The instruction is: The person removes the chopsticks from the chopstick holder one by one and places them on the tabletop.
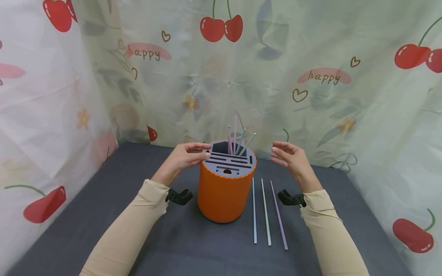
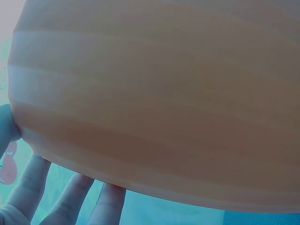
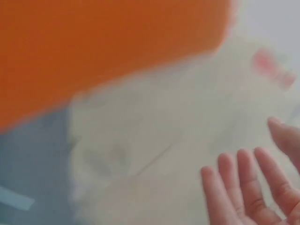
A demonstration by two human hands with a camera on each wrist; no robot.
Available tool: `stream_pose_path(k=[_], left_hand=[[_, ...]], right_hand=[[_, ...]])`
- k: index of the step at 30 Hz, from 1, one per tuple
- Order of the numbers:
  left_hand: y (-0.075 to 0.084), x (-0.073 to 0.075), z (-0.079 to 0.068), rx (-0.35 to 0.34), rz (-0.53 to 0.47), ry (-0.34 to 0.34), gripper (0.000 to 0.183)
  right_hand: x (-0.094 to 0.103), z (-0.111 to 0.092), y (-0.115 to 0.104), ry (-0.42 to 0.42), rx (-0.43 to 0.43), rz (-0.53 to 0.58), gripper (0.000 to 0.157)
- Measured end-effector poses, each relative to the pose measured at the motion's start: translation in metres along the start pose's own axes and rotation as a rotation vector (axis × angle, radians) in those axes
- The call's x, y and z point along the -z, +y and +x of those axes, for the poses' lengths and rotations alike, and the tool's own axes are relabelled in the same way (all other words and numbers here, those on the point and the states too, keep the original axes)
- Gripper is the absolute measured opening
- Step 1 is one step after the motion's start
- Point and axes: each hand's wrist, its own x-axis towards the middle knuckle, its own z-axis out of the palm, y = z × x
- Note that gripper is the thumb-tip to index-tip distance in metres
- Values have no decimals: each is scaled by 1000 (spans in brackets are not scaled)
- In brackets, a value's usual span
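An orange utensil holder [image 1: 223, 195] with a grey slotted top [image 1: 226, 163] stands upright on the table. Several thin pastel chopsticks [image 1: 235, 134] lean in its rear compartment. My left hand [image 1: 179, 159] holds the holder at its left rim, thumb by the top edge; in the left wrist view the other fingers [image 2: 70, 197] reach along the holder's side. To the right of the holder, my right hand [image 1: 291, 159] is raised in the air, fingers loosely bent and apart, with nothing in them. Three chopsticks, blue [image 1: 254, 214], pale green [image 1: 266, 214] and purple [image 1: 279, 216], lie side by side below it.
A dark grey cloth [image 1: 193, 257] covers the table. Printed curtains [image 1: 221, 76] with cherries and flowers hang behind it and on both sides. Black wrist straps with cameras [image 1: 179, 196] project inward from both sleeves near the holder.
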Motion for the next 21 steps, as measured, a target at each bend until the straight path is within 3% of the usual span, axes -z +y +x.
stream_pose_path(k=[4, 7, 13, 21], left_hand=[[0, 1, 0, -2, -2, 3, 41], [0, 1, -1, -2, -7, -5, 41], [1, 1, -2, -5, -11, -21, 42], [0, 1, -1, -1, -12, -20, 43]], right_hand=[[-27, -13, -30, -54, 178, 115, 47], [-45, -20, -38, -88, 254, 83, 43], [-69, -20, -31, -91, 272, -22, 32], [-78, -16, -23, -89, 281, -64, 28]])
